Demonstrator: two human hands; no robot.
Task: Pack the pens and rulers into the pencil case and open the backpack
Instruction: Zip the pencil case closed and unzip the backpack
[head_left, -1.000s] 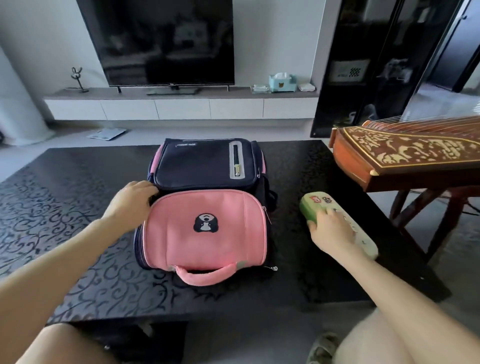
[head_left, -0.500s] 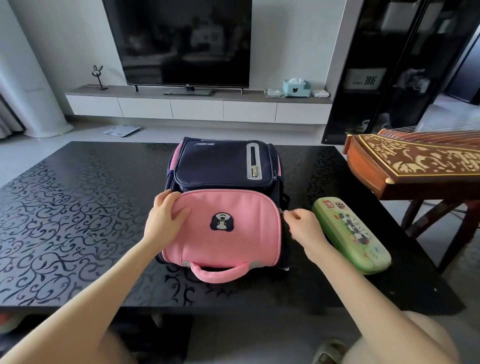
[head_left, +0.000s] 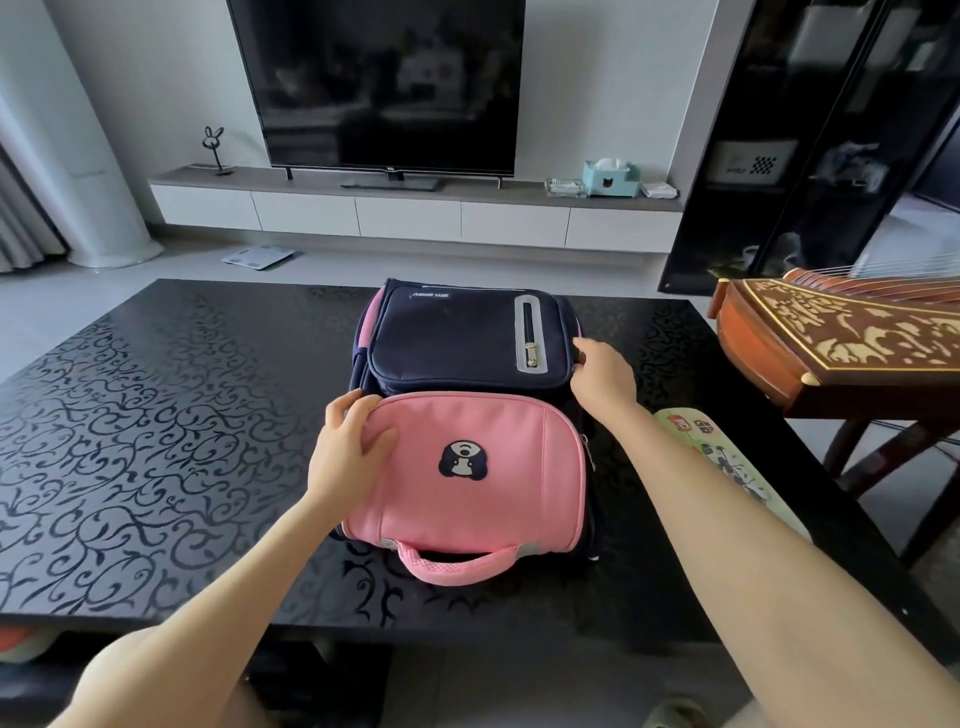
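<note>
Curling against the right seam of the backpack (head_left: 457, 338), fingers (head_left: 584, 352) of the right hand (head_left: 605, 374) sit where its zip is judged to run; whether they pinch a pull is hidden. The left hand (head_left: 348, 447) grips the pink pocket (head_left: 483, 499) at its corner, bracing it. The pencil case (head_left: 727, 457) lies closed just beside the bag on the table (head_left: 156, 415). Next: draw the zip round.

Left hand (head_left: 350, 457) grips the backpack (head_left: 457, 338) by its pink pocket; right hand (head_left: 602, 376) seemingly pinches its right edge.

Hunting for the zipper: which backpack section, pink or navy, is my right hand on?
The navy upper section, with the grey-edged vertical zipper; the right hand touches its right edge. The left hand grips the pink pocket.
</note>
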